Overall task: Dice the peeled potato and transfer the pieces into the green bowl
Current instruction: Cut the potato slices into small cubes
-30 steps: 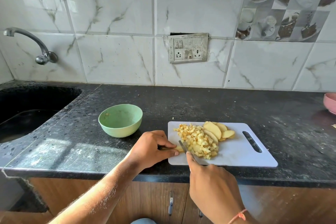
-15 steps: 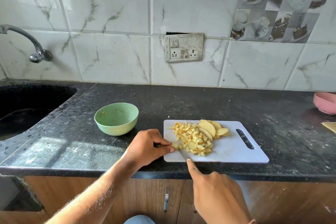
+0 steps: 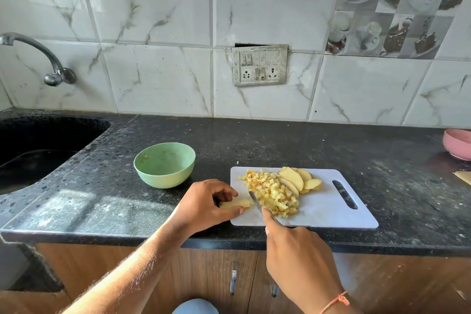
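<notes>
While left hand pins potato strip crosswise, knife angled away

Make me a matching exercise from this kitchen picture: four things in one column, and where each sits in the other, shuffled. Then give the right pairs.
Things:
1. green bowl
2. pink bowl
3. potato strip
4. potato slices

Places:
A. far right of the counter
B. pinched in the left hand
C. counter, left of the cutting board
D. on the board, behind the diced pile

Pairs: 1-C, 2-A, 3-B, 4-D
</notes>
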`<control>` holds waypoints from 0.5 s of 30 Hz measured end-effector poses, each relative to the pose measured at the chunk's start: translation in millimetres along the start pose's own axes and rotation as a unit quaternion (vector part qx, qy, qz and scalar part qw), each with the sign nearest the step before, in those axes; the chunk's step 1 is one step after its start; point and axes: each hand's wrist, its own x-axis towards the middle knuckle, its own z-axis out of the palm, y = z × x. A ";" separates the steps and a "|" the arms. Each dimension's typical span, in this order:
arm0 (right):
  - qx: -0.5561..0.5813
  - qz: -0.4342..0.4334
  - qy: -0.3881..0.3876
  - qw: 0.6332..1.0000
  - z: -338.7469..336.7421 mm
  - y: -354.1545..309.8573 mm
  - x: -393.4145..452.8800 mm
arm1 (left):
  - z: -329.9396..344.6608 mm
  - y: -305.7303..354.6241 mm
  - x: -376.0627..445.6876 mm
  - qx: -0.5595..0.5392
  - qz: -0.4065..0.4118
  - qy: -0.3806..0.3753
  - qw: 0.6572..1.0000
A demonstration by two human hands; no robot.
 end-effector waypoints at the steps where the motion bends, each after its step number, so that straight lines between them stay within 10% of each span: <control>1: 0.000 -0.004 0.002 1.000 -0.3 -2.4 0.6 | -0.3 -0.2 0.6 0.005 0.000 -0.002 1.000; 15: -0.056 -0.031 -0.042 0.997 10.8 -23.6 24.9 | 0.4 -5.1 3.3 -0.037 -0.001 -0.030 0.999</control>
